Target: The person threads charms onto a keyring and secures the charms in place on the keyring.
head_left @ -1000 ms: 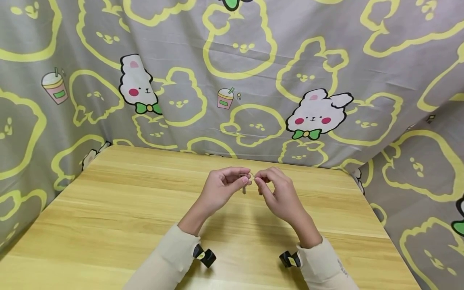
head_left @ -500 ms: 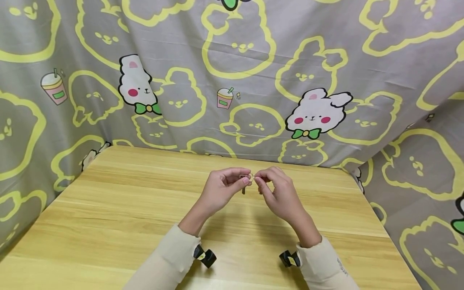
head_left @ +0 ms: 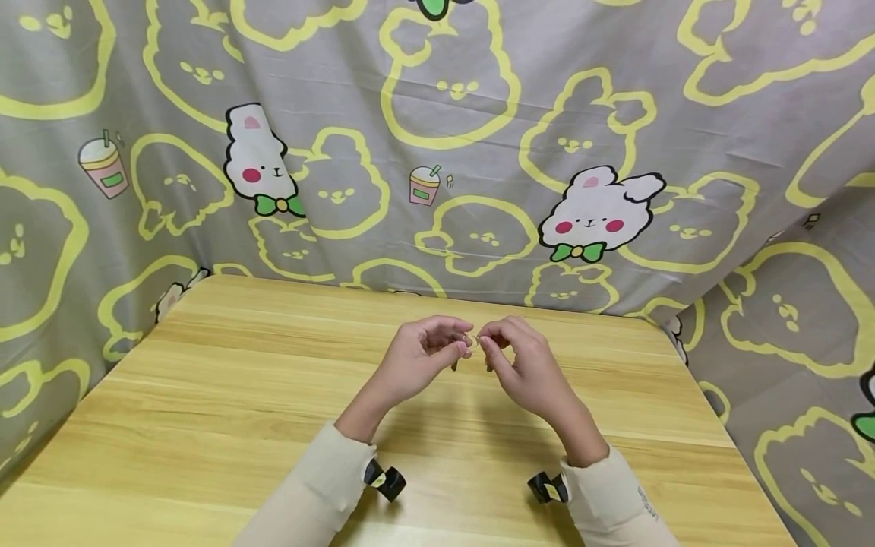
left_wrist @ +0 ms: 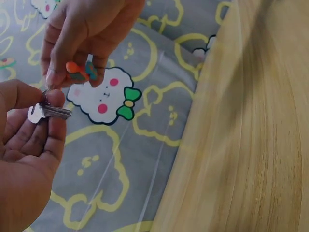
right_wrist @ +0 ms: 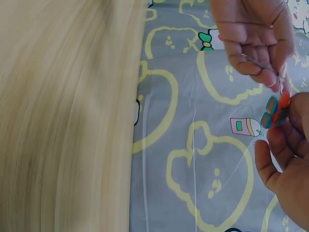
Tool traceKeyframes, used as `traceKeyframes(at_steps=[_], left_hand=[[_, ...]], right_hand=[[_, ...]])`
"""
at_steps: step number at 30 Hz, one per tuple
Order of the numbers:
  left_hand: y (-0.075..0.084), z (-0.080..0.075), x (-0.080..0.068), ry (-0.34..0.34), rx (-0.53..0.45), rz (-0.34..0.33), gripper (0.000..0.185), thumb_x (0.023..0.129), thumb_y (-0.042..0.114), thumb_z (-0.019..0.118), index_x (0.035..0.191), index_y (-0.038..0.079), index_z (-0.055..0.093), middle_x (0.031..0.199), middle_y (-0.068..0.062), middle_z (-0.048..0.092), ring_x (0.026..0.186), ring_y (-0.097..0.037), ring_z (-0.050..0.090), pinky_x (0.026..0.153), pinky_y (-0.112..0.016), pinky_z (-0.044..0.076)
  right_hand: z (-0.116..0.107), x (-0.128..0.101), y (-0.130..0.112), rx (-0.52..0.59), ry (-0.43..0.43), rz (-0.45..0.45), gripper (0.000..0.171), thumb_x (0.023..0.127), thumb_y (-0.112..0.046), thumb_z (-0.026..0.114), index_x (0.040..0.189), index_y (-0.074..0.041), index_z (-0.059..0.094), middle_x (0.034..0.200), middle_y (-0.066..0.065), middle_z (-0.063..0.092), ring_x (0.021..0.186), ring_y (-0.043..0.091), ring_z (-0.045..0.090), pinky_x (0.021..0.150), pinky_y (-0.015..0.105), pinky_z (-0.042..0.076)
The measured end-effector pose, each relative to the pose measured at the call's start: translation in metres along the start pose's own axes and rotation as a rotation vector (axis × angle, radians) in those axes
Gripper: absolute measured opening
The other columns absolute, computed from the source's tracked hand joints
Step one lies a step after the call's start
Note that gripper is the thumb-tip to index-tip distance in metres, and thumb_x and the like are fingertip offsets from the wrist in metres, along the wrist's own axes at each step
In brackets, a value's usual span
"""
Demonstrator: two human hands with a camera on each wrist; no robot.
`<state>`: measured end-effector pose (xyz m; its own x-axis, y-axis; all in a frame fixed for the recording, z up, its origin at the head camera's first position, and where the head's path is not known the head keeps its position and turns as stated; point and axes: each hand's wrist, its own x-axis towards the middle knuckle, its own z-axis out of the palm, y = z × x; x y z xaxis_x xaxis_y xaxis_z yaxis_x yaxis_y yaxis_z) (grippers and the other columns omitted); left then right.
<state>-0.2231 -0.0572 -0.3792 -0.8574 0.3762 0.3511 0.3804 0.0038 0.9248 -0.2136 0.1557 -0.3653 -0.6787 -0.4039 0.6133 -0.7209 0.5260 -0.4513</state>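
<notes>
Above the middle of the wooden table my two hands meet fingertip to fingertip. My left hand pinches a thin metal key ring. A small silver key on the ring lies against the left fingers. My right hand pinches an orange and teal charm right next to the ring. The right wrist view shows the same charm in the right fingertips, with the left hand above it gripping the ring wire.
A grey cloth printed with yellow outlines and white rabbits hangs behind the table and along its right side. Black wrist camera mounts sit at both cream sleeves near the table's front.
Both hands have stayed together in the same spot. The key hanging under the left fingers has swung slightly to the left.
</notes>
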Motion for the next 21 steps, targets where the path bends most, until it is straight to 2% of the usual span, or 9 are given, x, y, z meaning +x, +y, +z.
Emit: traceKeyframes(at_steps=[4,7,10,16,21], left_hand=[[-0.002,-0.001,0.0,0.021,0.002,-0.004,0.022,0.099,0.014,0.07,0.121,0.008,0.07,0.11,-0.013,0.072,0.094,-0.025,0.071,0.076,-0.033,0.059],[-0.002,0.001,0.0,0.049,0.058,0.031,0.022,0.099,0.019,0.071,0.119,0.01,0.072,0.109,-0.007,0.074,0.094,-0.019,0.07,0.082,-0.037,0.059],[-0.001,0.004,0.001,0.077,0.167,0.12,0.023,0.098,0.022,0.072,0.118,0.011,0.074,0.11,-0.001,0.074,0.097,-0.015,0.07,0.086,-0.04,0.059],[-0.001,0.009,0.002,0.113,0.457,0.349,0.033,0.092,0.02,0.079,0.12,0.004,0.075,0.115,-0.006,0.073,0.101,-0.021,0.068,0.084,-0.034,0.059],[-0.002,0.01,0.002,0.163,0.601,0.489,0.03,0.093,0.015,0.077,0.12,0.002,0.075,0.11,-0.007,0.073,0.099,-0.02,0.066,0.079,-0.03,0.057]], right_hand=[[0.0,0.0,-0.003,0.055,-0.011,0.042,0.008,0.105,-0.012,0.06,0.103,-0.007,0.066,0.082,-0.009,0.058,0.081,0.009,0.057,0.071,0.031,0.051],[0.0,0.001,-0.006,0.097,0.015,0.074,0.01,0.106,-0.013,0.058,0.102,-0.007,0.065,0.082,-0.007,0.058,0.079,0.01,0.059,0.072,0.032,0.053],[0.001,0.002,-0.006,0.118,0.048,0.099,0.008,0.105,-0.011,0.059,0.101,-0.006,0.064,0.081,-0.006,0.058,0.079,0.01,0.059,0.073,0.03,0.054],[0.005,0.001,-0.007,0.156,0.084,0.132,0.008,0.105,-0.009,0.06,0.099,-0.006,0.065,0.08,-0.006,0.059,0.074,0.011,0.058,0.069,0.03,0.054],[0.006,0.001,-0.01,0.162,0.093,0.151,0.009,0.105,-0.011,0.06,0.099,-0.007,0.066,0.078,-0.005,0.059,0.074,0.012,0.059,0.068,0.032,0.054]])
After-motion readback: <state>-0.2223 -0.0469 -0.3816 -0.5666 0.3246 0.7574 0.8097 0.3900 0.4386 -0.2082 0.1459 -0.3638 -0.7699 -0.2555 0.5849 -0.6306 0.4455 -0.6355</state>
